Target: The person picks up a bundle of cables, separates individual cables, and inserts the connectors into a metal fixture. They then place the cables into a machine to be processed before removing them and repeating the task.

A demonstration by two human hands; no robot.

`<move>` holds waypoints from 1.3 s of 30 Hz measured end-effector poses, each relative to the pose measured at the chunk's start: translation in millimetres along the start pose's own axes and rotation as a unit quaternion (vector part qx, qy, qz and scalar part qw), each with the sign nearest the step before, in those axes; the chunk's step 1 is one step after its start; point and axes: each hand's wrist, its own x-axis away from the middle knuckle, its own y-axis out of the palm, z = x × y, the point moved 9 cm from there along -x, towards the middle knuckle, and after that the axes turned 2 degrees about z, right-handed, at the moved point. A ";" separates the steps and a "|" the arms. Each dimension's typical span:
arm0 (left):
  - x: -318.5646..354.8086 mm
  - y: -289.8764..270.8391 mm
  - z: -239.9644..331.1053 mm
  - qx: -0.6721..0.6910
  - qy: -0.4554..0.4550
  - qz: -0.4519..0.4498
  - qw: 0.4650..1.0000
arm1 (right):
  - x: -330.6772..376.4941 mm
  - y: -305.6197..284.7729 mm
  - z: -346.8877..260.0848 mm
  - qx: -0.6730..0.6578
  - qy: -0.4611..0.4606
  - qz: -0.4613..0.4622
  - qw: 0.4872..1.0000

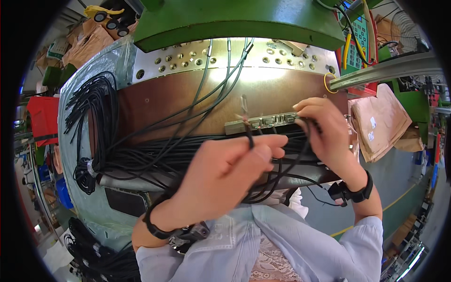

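Head camera looks steeply down, close over workbench (pixel 155 101)

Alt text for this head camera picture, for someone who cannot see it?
Two bare hands work at a brown bench: the left hand pinches a thin black cable, and the right hand touches a small metal fixture. A bundle of black cables lies across the bench below a green machine.

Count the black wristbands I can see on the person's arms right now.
2: one black wristband on the left wrist, near the lower middle of the view, and one on the right wrist, at the right by the bench edge. Sleeves could hide others.
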 end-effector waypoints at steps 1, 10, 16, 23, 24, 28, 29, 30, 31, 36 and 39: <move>0.4 -2.1 -10.8 0.025 -0.082 -0.010 0.996 | 4.3 10.7 2.0 0.001 -0.006 -0.040 0.999; -11.5 25.4 -46.2 0.088 -0.190 -0.180 0.961 | 3.9 13.5 -0.6 0.041 -0.030 -0.060 0.997; -17.5 48.0 -36.2 0.012 -0.256 -0.205 0.945 | -9.1 -7.1 -32.9 0.130 -0.166 -0.069 0.975; -5.6 18.6 -0.3 -0.319 -0.013 -0.164 0.933 | 13.0 -3.2 27.3 -0.092 0.059 -0.034 0.993; -6.3 12.2 4.6 -0.333 0.034 -0.126 0.934 | 18.0 -2.0 33.4 -0.098 0.081 -0.028 0.992; -10.7 -24.6 0.8 -0.283 0.066 -0.014 0.957 | 28.7 2.7 51.9 -0.133 0.164 -0.045 0.976; -13.6 -44.7 -11.0 -0.232 0.003 0.043 0.972 | 27.1 1.7 47.5 -0.122 0.138 -0.052 0.981; -15.7 -60.4 -2.2 -0.247 0.062 0.081 0.964 | 25.9 1.1 44.5 -0.109 0.118 -0.058 0.985; -18.6 -79.7 2.9 -0.260 0.097 0.135 0.951 | 25.5 4.1 41.6 -0.093 0.104 -0.084 0.987; -67.5 -141.7 -10.5 -0.260 0.141 0.195 0.935 | 21.1 9.4 31.1 -0.015 0.067 -0.075 0.995; -127.4 -117.3 -19.2 0.068 0.157 0.057 0.984 | 14.9 12.6 30.2 -0.035 0.087 -0.112 0.989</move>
